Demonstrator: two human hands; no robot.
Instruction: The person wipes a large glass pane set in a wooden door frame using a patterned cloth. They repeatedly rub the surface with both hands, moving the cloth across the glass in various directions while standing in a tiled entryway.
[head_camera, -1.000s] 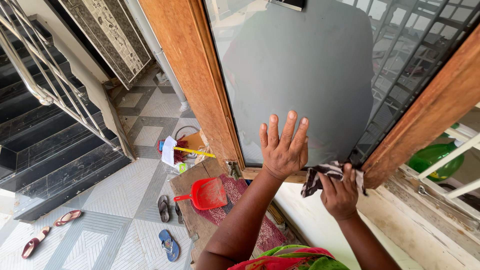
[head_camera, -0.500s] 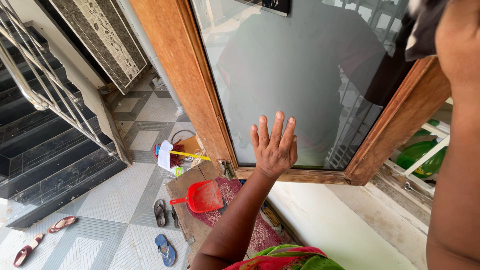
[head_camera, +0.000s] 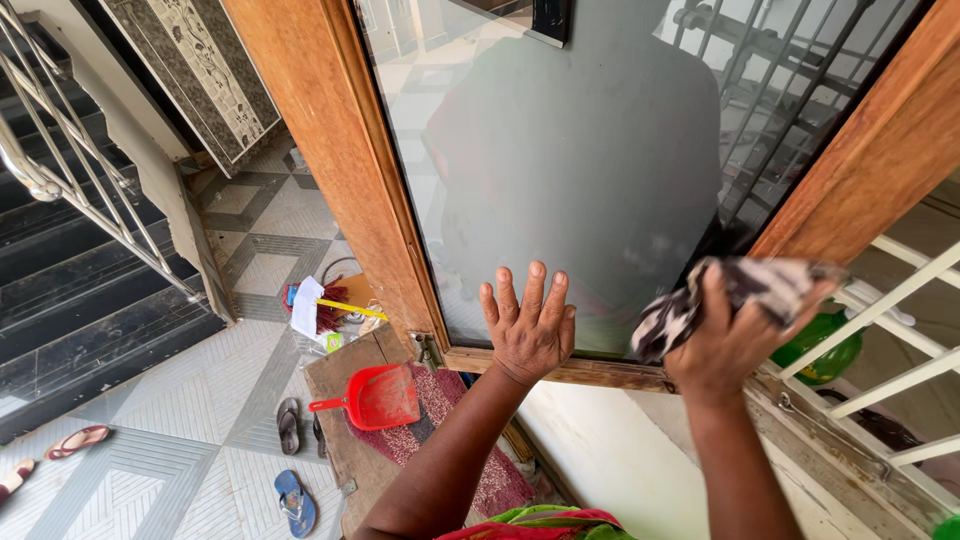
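Note:
A wood-framed window sash (head_camera: 330, 170) with a glass pane (head_camera: 560, 160) swings outward in front of me. My left hand (head_camera: 528, 325) lies flat on the lower glass with its fingers spread, just above the bottom rail. My right hand (head_camera: 722, 335) grips a crumpled black-and-white cloth (head_camera: 745, 285) against the pane's lower right corner, beside the right wooden stile (head_camera: 860, 170). A reflection of a person and a metal grille shows in the glass.
Below are a patterned tile floor (head_camera: 160, 450), a red dustpan (head_camera: 375, 398) on a wooden board, a broom with a yellow handle (head_camera: 340, 305), several sandals, and dark stairs with a steel railing (head_camera: 60, 170). At right are a white window grille (head_camera: 900, 320) and a green container (head_camera: 820, 350).
My right hand with the cloth went up the right side of the pane and came back down to the lower right corner. The left hand stayed flat on the glass.

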